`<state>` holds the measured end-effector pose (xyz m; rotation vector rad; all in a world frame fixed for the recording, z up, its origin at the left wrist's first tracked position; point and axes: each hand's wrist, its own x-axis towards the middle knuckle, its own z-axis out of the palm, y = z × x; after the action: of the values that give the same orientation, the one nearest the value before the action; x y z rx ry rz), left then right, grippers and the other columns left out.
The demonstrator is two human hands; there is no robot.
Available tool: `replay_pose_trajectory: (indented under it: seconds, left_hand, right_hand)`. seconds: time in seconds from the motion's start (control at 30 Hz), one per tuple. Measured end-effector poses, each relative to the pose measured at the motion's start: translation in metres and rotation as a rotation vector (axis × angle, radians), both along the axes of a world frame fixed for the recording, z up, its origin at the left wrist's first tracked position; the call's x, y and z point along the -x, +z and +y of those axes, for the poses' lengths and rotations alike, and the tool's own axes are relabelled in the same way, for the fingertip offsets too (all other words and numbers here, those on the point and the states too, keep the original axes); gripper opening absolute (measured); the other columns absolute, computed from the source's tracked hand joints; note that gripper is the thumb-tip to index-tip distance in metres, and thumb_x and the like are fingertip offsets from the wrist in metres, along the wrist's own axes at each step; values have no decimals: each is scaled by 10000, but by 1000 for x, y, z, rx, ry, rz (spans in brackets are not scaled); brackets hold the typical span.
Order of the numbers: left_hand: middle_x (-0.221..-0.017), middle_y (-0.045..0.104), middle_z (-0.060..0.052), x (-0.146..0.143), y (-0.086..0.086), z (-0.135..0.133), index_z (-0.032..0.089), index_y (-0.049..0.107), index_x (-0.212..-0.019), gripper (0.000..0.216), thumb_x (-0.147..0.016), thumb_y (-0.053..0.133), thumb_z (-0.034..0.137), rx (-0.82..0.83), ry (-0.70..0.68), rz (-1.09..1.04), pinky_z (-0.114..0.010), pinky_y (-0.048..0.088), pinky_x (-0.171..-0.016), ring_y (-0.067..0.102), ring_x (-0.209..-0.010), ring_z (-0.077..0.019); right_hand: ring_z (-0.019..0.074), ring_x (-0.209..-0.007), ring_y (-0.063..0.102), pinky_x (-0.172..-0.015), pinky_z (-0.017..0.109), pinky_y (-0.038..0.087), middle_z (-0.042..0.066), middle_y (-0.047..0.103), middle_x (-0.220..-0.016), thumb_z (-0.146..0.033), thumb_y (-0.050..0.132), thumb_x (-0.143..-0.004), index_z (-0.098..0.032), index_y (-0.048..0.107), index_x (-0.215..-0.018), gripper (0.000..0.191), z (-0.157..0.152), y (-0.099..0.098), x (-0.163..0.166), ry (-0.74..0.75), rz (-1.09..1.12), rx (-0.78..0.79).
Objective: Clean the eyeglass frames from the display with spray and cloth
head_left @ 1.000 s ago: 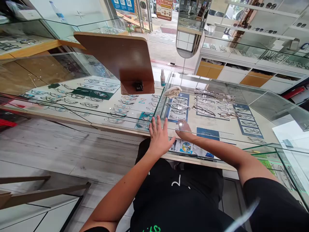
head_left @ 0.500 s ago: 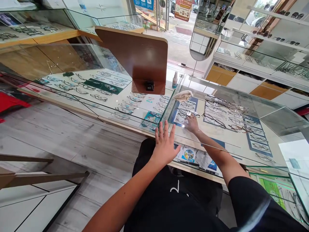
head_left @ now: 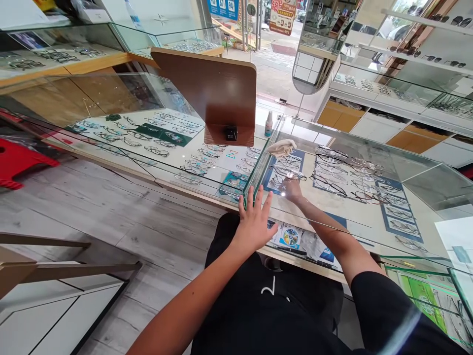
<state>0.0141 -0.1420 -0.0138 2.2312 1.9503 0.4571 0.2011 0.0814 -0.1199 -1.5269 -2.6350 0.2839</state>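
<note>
Optical shop, glass counter (head_left: 362, 214), doorway onto a paved street (head_left: 273, 74)

Glasses (head_left: 283, 171) nearest the right hand: rows on a blue mat (head_left: 300, 162) in the counter's right section, just right of the seam between sections. Right hand (head_left: 291, 189) is under the glass top, fingers over the near part of the mat. Glare and rims cover the fingertips; cannot tell how far they are bent or whether they grip a pair. Left hand (head_left: 254, 224) palm down, fingers spread wide, holding nothing, fingertips at the front edge by the seam.

Beyond the mat, a crumpled beige cloth (head_left: 283, 148) on the glass. Spray bottle (head_left: 268, 124) upright, near it. Left of that, a brown board (head_left: 207, 93) stands tilted over the left section, which holds more rows. Below the right section, leaflets (head_left: 290, 237) on a lower level.

Grey plank floor (head_left: 155, 236); red stool (head_left: 22, 160) at far left. Across the room, an oval mirror (head_left: 314, 71), orange and white drawers (head_left: 373, 125), sunglasses on wall shelves (head_left: 436, 63). Posters (head_left: 281, 17) hang at the doorway.
</note>
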Motion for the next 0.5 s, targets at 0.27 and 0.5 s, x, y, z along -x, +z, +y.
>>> replay_pose_trajectory:
  seconds: [0.27,0.5]
  left_hand:
    - [-1877,160,-125,0,5,2,237,329,-1770,924,-979,669,572,4,-89,27,-737,85,-1369,87,-1743,-451]
    - [-1868,204,-143,0,8,8,221,365,-1756,911,-988,631,632,-30,-265,95,-657,162,-1379,172,-1731,-443]
  right_hand:
    - [336,-1200,556,-1098,456,372,224,759,-1250,-175,509,-1057,-99,835,-1128,342,-77,21,15,13,-78,22]
    - [316,-1183,657,-1066,391,435,165,809,-1133,-242,671,-998,-170,860,-989,203,-147,50,-29,47,-209,248]
